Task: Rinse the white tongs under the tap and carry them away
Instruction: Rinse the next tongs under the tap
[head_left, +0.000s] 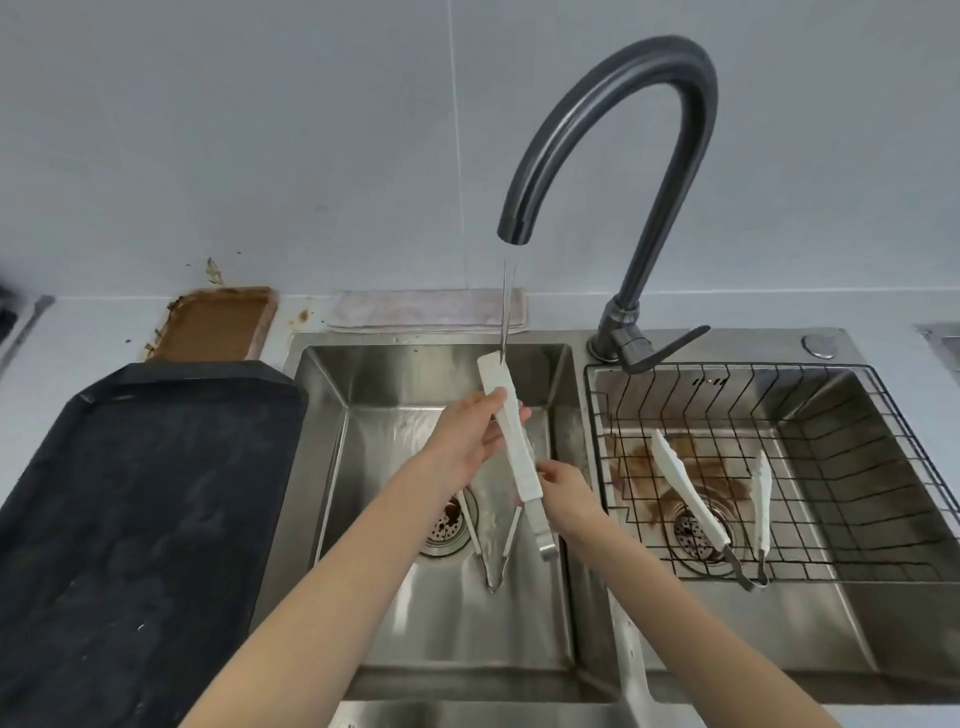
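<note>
You had open room above the left basin (332, 415); the tap (613, 130) arched overhead, a second pair of tongs (491, 551) lay below, and the wire basket (883, 467) filled the right basin.

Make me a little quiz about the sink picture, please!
1. True or false: water from the tap lands on the white tongs that both hands hold.
2. Where do the other white tongs lie?
A. in the wire basket
B. on the black tray
C. on the wall
3. Fill in: the left hand and right hand hold the tongs over the ____ basin.

Key: 1 true; 2 A; 3 left
</note>
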